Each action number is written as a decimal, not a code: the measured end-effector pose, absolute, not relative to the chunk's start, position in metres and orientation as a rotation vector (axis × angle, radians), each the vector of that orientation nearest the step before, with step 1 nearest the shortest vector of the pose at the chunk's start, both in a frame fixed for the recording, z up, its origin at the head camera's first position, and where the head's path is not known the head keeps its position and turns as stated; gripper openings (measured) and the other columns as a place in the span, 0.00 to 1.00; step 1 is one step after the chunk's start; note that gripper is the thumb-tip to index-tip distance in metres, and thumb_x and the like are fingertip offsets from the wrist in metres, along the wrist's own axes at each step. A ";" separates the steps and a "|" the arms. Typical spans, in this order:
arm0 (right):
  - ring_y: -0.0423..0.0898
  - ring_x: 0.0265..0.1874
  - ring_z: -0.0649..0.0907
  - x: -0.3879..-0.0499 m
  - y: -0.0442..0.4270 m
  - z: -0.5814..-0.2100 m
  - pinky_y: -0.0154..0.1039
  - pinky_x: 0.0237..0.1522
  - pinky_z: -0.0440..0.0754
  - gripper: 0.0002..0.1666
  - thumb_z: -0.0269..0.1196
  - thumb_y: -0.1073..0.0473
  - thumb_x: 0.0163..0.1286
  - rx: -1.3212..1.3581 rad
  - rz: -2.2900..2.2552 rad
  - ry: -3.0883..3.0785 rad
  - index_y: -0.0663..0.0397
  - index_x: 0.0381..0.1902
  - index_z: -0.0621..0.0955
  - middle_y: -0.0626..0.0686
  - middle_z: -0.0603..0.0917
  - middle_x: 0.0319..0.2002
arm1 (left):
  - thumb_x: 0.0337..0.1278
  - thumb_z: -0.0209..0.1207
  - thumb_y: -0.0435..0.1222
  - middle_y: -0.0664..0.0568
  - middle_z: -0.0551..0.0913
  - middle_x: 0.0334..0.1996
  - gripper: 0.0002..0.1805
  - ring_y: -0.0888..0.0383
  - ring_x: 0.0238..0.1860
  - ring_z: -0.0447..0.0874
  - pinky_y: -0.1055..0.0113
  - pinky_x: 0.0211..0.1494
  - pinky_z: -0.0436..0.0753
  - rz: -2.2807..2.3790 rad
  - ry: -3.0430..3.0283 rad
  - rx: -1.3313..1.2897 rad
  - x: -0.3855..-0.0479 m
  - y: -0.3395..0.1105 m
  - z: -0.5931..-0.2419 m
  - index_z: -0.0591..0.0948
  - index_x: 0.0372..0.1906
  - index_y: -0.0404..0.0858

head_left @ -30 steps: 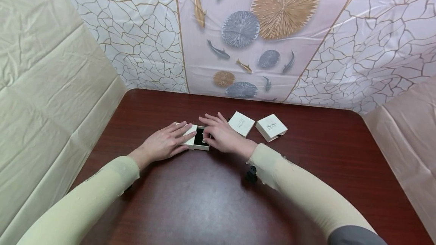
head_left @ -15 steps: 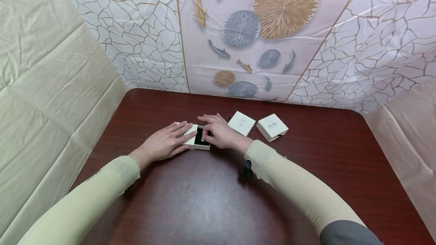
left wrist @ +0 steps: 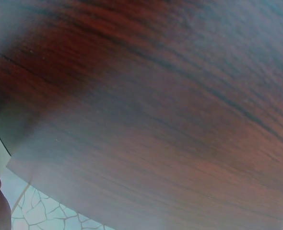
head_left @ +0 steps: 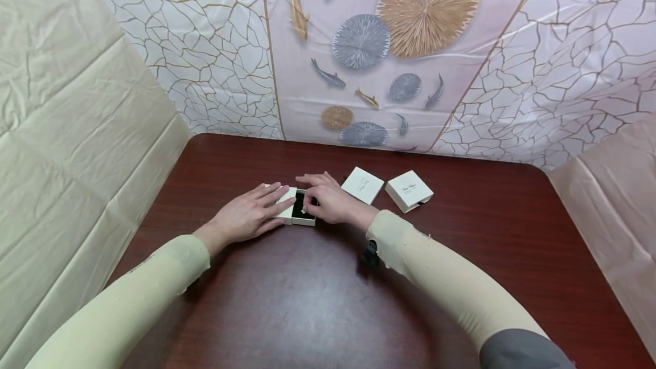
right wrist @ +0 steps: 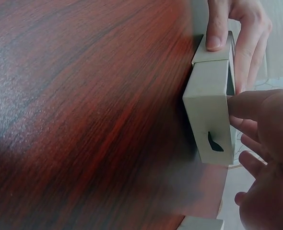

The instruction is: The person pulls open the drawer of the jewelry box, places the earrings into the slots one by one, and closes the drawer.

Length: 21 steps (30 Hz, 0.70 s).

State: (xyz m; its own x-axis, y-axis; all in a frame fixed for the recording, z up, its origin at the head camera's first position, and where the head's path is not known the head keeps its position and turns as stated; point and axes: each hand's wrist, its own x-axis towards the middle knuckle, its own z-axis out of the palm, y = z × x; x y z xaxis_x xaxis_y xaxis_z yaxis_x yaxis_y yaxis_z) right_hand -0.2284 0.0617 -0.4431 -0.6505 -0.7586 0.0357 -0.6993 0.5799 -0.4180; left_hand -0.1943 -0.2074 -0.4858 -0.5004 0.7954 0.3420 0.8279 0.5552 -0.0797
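Observation:
A small white drawer-style gift box (head_left: 288, 195) lies on the table, its black-lined tray (head_left: 303, 222) slid partly out to the right. My left hand (head_left: 249, 213) rests on the box's sleeve with straight fingers spread across the top and the thumb against the near side. Over the tray, my right hand (head_left: 330, 203) pinches with thumb and forefinger at a tiny pale, shiny piece (head_left: 303, 211), too small to identify; its other fingers stay raised. In the right wrist view, the tray's end wall (right wrist: 206, 127) has a dark slit with a black tab.
Two more white boxes with printed lids, one box (head_left: 363, 185) just beyond the right hand and another box (head_left: 409, 191) farther right, lie on the dark reddish wooden table (head_left: 307, 300). Patterned cloth (head_left: 359, 101) hangs behind the table's far edge.
My right hand and wrist have shifted slightly left over the tray, with thumb and forefinger closer together. The left hand and the boxes stay in place.

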 end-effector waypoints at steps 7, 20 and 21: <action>0.64 0.80 0.65 -0.229 0.061 -0.444 0.73 0.80 0.52 0.09 0.68 0.60 0.74 -1.200 -0.602 2.634 0.51 0.30 0.87 0.62 0.72 0.78 | 0.71 0.67 0.47 0.36 0.77 0.73 0.32 0.37 0.73 0.76 0.42 0.74 0.76 -0.117 -2.464 -1.327 -0.194 -0.208 -0.486 0.79 0.75 0.40; 0.64 0.80 0.65 -0.229 0.061 -0.445 0.74 0.79 0.52 0.10 0.67 0.59 0.73 -1.187 -0.578 2.660 0.49 0.29 0.87 0.62 0.73 0.77 | 0.71 0.67 0.46 0.35 0.77 0.72 0.31 0.37 0.72 0.77 0.41 0.73 0.77 -0.116 -2.454 -1.329 -0.194 -0.207 -0.485 0.79 0.74 0.40; 0.64 0.80 0.65 -0.229 0.061 -0.445 0.74 0.79 0.52 0.10 0.67 0.59 0.73 -1.185 -0.569 2.668 0.49 0.29 0.87 0.62 0.73 0.77 | 0.71 0.67 0.46 0.35 0.77 0.72 0.31 0.37 0.72 0.77 0.41 0.73 0.77 -0.118 -2.451 -1.331 -0.194 -0.207 -0.485 0.80 0.74 0.40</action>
State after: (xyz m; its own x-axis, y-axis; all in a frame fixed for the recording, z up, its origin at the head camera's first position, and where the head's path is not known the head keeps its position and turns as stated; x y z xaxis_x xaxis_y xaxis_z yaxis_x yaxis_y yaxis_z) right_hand -0.2289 0.0607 -0.4451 -0.6706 -0.7419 0.0017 -0.6781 0.6120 -0.4070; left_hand -0.1941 -0.2073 -0.4849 -0.4987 0.7973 0.3400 0.8263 0.5558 -0.0913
